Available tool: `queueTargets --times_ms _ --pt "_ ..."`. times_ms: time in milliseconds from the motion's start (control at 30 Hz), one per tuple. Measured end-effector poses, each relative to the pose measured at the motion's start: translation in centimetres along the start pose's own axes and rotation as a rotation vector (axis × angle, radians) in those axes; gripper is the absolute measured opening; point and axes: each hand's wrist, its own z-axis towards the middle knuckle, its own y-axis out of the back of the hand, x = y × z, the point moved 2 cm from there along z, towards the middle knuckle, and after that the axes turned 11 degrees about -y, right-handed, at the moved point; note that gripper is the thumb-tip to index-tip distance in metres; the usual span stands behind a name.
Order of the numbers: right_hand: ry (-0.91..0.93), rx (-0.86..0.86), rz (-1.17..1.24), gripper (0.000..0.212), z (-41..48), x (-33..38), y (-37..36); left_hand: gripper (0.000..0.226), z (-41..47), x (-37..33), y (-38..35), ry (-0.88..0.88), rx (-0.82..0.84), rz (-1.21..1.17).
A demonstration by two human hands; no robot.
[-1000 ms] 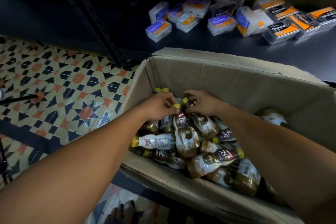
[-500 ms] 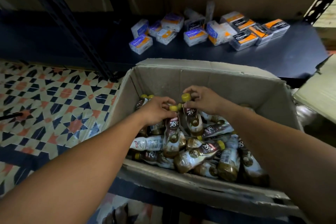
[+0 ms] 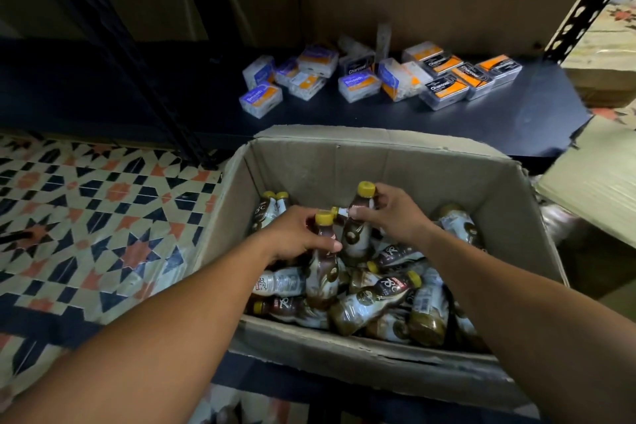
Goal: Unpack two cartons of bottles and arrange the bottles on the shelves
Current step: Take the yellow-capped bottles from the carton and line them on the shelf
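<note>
The near wall of the carton (image 3: pixel 371 358) conceals the lowest of the loose bottles (image 3: pixel 371 303); their count cannot be determined. The left hand (image 3: pixel 296 234) covers part of the nearer bottle (image 3: pixel 321 279) it grips, and the right hand (image 3: pixel 392 213) covers the far side of the farther bottle (image 3: pixel 358 237). A small yellow cap (image 3: pixel 334 211) shows between the hands; its bottle is hidden. The second carton (image 3: pixel 592 179) is cut off at the right edge. Fine print on the small boxes (image 3: pixel 261 100) is illegible.

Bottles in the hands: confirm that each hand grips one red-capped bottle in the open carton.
The cap colour is wrong: the head view shows yellow caps, not red. The rest holds: the left hand grips one bottle and the right hand grips a second bottle, both in the open carton.
</note>
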Motion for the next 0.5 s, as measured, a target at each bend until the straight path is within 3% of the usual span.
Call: queueTargets --times_ms 167,333,500 --pt "0.054 -0.068 0.193 0.025 -0.8 3.7 0.8 0.054 -0.1 -1.4 1.5 -0.041 -0.203 -0.030" --pt "0.177 -0.137 0.198 0.025 -2.1 11.1 3.5 0.024 -0.5 -8.3 6.2 -0.254 -0.416 0.050" --pt "0.343 -0.203 0.166 0.023 -4.3 20.7 7.7 0.030 -1.9 -16.5 12.4 -0.406 -0.634 0.176"
